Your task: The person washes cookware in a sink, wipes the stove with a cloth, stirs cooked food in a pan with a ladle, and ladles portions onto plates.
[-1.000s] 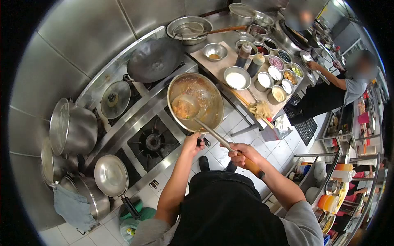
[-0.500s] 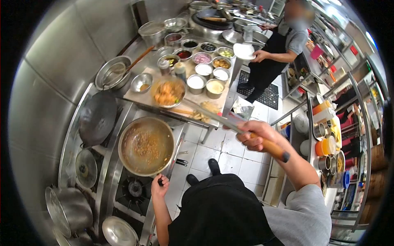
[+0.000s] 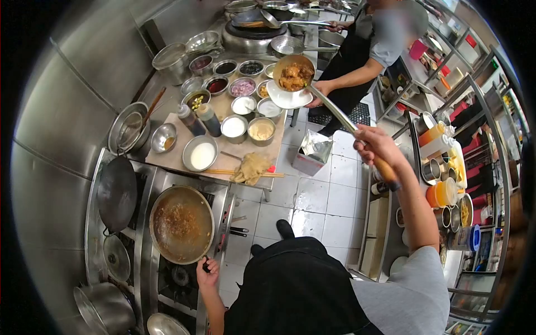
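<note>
My right hand [image 3: 377, 147] is closed round the wooden grip of a long metal ladle [image 3: 333, 106]. Saucy brown chunks of food [image 3: 296, 77] fill the ladle's bowl, which is over a white plate [image 3: 286, 99]. A co-worker's hand [image 3: 325, 89] holds that plate. Lower left, my left hand [image 3: 208, 272] grips the black handle of a wide pan [image 3: 182, 224] on the stove. Brown sauce and bits coat the pan's inside. Whether the ladle touches the plate, I cannot tell.
Metal bowls of sauces and chopped ingredients, two squeeze bottles [image 3: 208, 119], a crumpled cloth [image 3: 252, 168] and chopsticks [image 3: 223, 172] are on the table. A dark wok [image 3: 117, 192] rests left of the pan. An open box [image 3: 314, 153] stands on the tiled floor, with shelving at right.
The loaded ladle has swung away from the table's near side, up and right, to the co-worker's plate. My left hand stays on the pan handle. The view has shifted.
</note>
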Demonstrator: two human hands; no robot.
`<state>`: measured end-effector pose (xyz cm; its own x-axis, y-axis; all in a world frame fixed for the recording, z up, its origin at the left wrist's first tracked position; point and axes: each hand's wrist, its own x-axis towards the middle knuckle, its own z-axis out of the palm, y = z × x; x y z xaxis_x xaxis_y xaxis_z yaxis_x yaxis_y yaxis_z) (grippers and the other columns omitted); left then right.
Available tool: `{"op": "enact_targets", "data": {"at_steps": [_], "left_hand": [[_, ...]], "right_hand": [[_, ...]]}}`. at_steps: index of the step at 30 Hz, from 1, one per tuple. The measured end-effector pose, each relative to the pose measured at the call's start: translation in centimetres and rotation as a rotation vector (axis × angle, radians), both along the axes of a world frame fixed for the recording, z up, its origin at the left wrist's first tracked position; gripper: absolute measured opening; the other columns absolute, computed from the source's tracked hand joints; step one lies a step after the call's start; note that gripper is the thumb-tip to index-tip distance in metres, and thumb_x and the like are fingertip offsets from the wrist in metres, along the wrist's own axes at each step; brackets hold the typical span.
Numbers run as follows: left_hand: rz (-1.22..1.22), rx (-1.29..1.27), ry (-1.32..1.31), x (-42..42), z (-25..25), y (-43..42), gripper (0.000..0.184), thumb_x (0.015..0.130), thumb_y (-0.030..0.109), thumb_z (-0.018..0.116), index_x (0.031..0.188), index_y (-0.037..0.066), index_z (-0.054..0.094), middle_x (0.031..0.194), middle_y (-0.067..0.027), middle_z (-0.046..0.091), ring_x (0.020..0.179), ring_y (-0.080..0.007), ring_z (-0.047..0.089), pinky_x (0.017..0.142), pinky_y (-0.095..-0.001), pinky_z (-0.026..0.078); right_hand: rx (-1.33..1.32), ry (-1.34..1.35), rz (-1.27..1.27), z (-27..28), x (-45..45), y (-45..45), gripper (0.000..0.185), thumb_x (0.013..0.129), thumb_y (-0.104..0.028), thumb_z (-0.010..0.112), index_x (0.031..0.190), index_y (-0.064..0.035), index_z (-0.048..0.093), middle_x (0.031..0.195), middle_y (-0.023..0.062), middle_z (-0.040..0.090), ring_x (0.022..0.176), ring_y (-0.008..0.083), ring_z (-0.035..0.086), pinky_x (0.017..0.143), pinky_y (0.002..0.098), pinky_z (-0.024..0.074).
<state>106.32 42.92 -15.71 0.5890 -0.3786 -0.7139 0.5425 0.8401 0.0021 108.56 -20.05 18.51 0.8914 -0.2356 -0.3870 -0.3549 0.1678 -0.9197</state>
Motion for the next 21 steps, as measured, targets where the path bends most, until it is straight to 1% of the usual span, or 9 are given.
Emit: {"op": "enact_targets", "data": {"at_steps": [2,6,9,10,13,14,17,18,21], "left_hand": [[-0.008,0.014,-0.023,0.1,0.4,-0.6,0.017,0.089,0.013,0.063,0.094,0.001,0.051,0.075,-0.0023,0.049,0.061,-0.0139,0.045,0.05,-0.0275,0.036],[0.043,-0.045,0.024,0.4,1.0,-1.6,0.018,0.09,0.013,0.062,0.096,0.001,0.051,0.076,-0.0029,0.05,0.061,-0.0141,0.045,0.05,-0.0279,0.036],[0.067,-0.02,0.017,0.7,1.3,-2.2,0.017,0.09,0.013,0.061,0.096,0.0,0.051,0.077,-0.0033,0.05,0.062,-0.0142,0.046,0.05,-0.0281,0.036],[0.076,-0.021,0.016,0.8,0.9,-2.2,0.018,0.091,0.013,0.061,0.097,0.0,0.051,0.077,-0.0033,0.049,0.062,-0.0141,0.046,0.051,-0.0281,0.036],[0.084,-0.045,0.015,0.9,1.3,-2.7,0.018,0.092,0.013,0.06,0.099,-0.001,0.051,0.078,-0.0032,0.048,0.063,-0.014,0.046,0.051,-0.028,0.037],[0.084,-0.058,0.015,0.9,1.4,-2.9,0.018,0.092,0.014,0.059,0.099,-0.001,0.051,0.078,-0.0031,0.048,0.063,-0.014,0.046,0.052,-0.028,0.037],[0.092,-0.069,0.03,0.9,1.2,-2.8,0.019,0.092,0.014,0.058,0.101,-0.002,0.051,0.077,-0.003,0.047,0.063,-0.014,0.046,0.052,-0.0279,0.037],[0.111,-0.001,0.051,0.7,1.2,-2.9,0.02,0.092,0.013,0.059,0.102,-0.002,0.051,0.077,-0.003,0.047,0.063,-0.0141,0.046,0.051,-0.0277,0.036],[0.062,0.012,0.008,0.7,1.4,-2.9,0.018,0.09,0.012,0.06,0.099,-0.001,0.052,0.078,-0.003,0.048,0.064,-0.0135,0.046,0.053,-0.0279,0.039]], "right_hand": [[-0.025,0.028,-0.015,-1.4,0.2,-0.6,0.015,0.098,-0.018,0.052,0.105,-0.0048,0.053,0.069,0.0005,0.053,0.044,0.0066,0.048,0.038,0.0232,0.0442],[-0.23,0.059,0.033,-4.9,0.2,-1.2,0.047,0.098,-0.014,0.052,0.142,0.0015,0.044,0.069,0.0017,0.053,0.045,0.0084,0.049,0.039,0.0259,0.0464],[-0.343,0.079,0.05,-6.0,-0.3,-0.5,0.048,0.098,-0.015,0.053,0.143,-0.0006,0.045,0.067,0.0002,0.052,0.046,0.0069,0.051,0.039,0.0254,0.0463],[-0.423,0.118,0.031,-6.7,-0.3,-0.4,0.049,0.096,-0.013,0.055,0.142,0.0001,0.046,0.065,0.0083,0.058,0.047,0.0183,0.056,0.046,0.0334,0.0495],[-0.975,0.028,0.108,-9.7,-1.3,-0.8,0.052,0.093,-0.011,0.058,0.142,0.0007,0.046,0.07,0.0223,0.062,0.055,0.0355,0.061,0.058,0.042,0.0508],[-1.066,-0.019,0.1,-9.8,-1.4,-0.7,0.054,0.09,-0.01,0.059,0.142,0.0016,0.045,0.074,0.0302,0.06,0.067,0.0457,0.062,0.067,0.0457,0.049],[-1.078,-0.097,0.038,-10.7,-2.1,-1.0,0.054,0.09,-0.008,0.059,0.141,0.0024,0.045,0.073,0.0298,0.06,0.068,0.0462,0.062,0.067,0.0452,0.0493],[-1.107,-0.155,0.017,-11.0,-2.4,-1.1,0.054,0.092,-0.008,0.059,0.143,0.0008,0.044,0.067,0.0218,0.062,0.059,0.0361,0.063,0.058,0.0414,0.0495],[-0.517,0.057,-0.128,-10.0,-2.9,-0.7,0.053,0.095,-0.009,0.057,0.146,-0.0025,0.043,0.066,0.0088,0.059,0.052,0.0195,0.06,0.048,0.0338,0.0472]]}}
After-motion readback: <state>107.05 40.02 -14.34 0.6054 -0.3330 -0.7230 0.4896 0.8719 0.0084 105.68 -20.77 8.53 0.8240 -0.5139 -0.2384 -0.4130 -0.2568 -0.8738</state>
